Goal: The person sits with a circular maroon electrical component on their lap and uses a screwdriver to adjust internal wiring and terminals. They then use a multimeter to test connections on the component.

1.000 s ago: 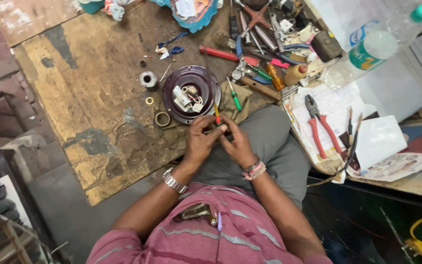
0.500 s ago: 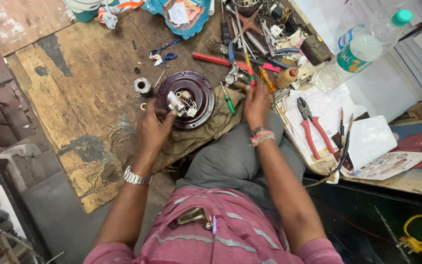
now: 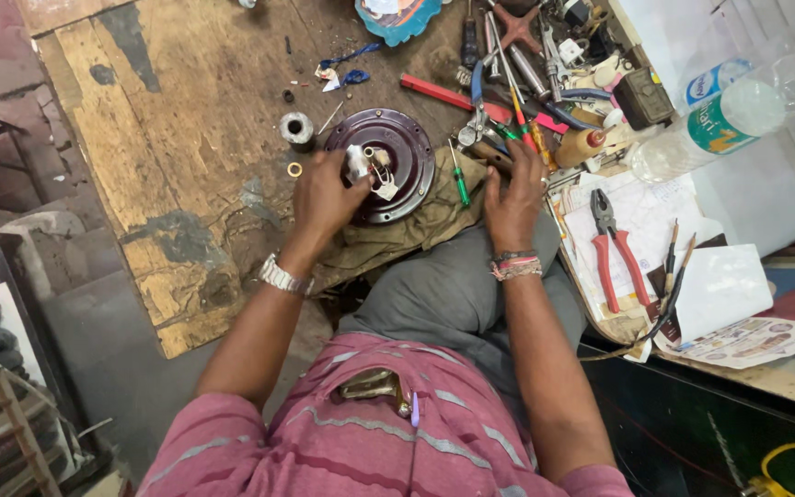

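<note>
Both arms are reaching forward and down from the shoulders, elbows bent and spread apart. The left hand (image 3: pixel 324 195) is curling, its fingers (image 3: pixel 353 177) bunching together at the tips in a pinching grip, with the back of the hand facing up. The right hand (image 3: pixel 513 198) is lying palm down, its fingers (image 3: pixel 519 158) spreading and stretching forward. The two hands are working well apart from each other.
</note>
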Demonstrator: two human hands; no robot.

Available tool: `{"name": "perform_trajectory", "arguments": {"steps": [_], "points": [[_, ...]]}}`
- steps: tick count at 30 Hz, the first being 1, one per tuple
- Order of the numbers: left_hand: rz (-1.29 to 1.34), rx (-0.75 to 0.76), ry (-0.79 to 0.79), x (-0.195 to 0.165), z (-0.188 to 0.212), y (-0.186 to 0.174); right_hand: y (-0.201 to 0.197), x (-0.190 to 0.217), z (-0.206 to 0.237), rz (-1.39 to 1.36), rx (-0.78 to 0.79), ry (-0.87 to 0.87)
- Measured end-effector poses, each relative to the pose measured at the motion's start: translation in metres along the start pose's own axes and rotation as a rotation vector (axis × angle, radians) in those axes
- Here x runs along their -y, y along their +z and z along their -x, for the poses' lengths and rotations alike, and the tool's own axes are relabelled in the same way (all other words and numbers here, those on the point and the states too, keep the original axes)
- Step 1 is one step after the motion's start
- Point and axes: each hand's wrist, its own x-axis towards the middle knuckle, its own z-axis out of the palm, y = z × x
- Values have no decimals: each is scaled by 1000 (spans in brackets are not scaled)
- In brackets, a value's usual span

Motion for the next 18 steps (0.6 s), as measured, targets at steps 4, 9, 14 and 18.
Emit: {"name": "perform_trajectory", "arguments": {"steps": [4,9,14,18], "points": [[-31,160,155,3,-32,-20,0,1,3,-6,49,-12],[-42,-193,549,4,-56,-53,2,9,3,179,235,2],[71,-319,404,14,-34,-68,7,13,-1,276,456,68],[-116,-222,203,40,-4,-69,8,11,-3,226,562,74]]}}
